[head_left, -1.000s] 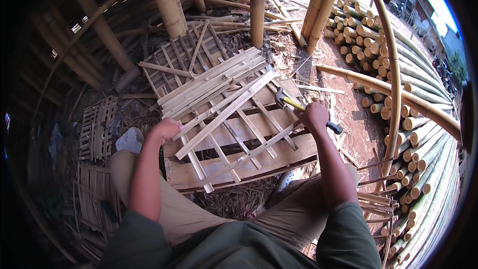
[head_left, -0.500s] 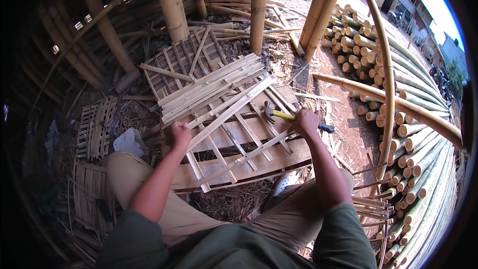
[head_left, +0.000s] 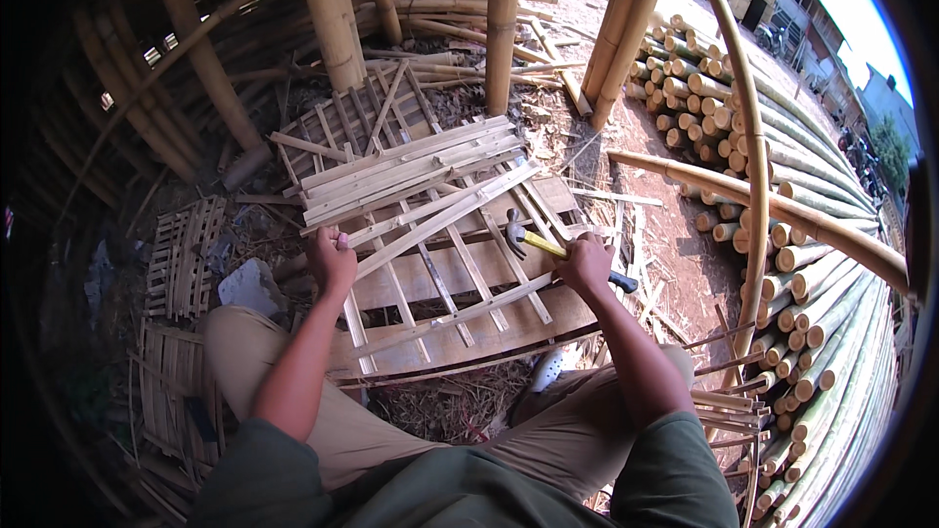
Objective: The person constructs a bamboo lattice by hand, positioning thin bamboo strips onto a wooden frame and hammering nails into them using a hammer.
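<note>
Nailing step, by the look of it — right hand point(head_left: 584, 262) grips the hammer point(head_left: 548, 244), left hand point(head_left: 331, 259) clamps a slat point(head_left: 445, 218); next blow needs careful aim between both hands.

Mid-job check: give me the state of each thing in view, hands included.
Right hand: shut on the hammer's handle.
Hammer: head raised just over the slats.
Left hand: gripping a slat at the lattice's left edge.
Bamboo lattice: flat on a board.
Bamboo poles: stacked at right.
</note>
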Motion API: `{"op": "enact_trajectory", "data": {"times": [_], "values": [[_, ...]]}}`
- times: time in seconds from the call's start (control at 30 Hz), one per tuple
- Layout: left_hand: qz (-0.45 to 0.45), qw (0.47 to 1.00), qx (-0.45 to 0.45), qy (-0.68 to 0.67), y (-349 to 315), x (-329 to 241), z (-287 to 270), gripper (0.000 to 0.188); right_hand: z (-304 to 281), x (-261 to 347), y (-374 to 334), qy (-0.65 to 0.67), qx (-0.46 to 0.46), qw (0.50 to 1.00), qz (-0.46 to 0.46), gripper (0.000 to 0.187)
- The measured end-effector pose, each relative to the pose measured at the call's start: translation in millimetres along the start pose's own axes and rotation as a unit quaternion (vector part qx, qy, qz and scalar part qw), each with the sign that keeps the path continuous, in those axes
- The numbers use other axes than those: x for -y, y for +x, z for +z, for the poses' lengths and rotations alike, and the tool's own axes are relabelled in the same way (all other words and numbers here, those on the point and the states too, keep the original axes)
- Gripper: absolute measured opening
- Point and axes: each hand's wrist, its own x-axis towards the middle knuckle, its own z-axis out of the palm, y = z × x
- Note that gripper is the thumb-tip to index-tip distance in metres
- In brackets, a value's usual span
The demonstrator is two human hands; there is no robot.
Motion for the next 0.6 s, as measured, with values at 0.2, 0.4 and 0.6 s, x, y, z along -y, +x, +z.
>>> {"op": "enact_trajectory", "data": {"times": [0.2, 0.4, 0.6], "values": [[0.005, 0.999, -0.006, -0.041, 14, 6, 5, 0.012, 7, 3, -5, 0.038, -0.032, 0.999, 0.015, 0.026], [0.005, 0.994, 0.004, -0.105, 20, -6, -5, 0.013, 4, 7, -6, 0.054, -0.022, 0.997, 0.041, 0.028], [0.054, 0.995, -0.017, -0.084, 27, -10, -9, 0.014, 1, 10, -10, 0.068, -0.05, 0.996, 0.031, 0.02]]}}
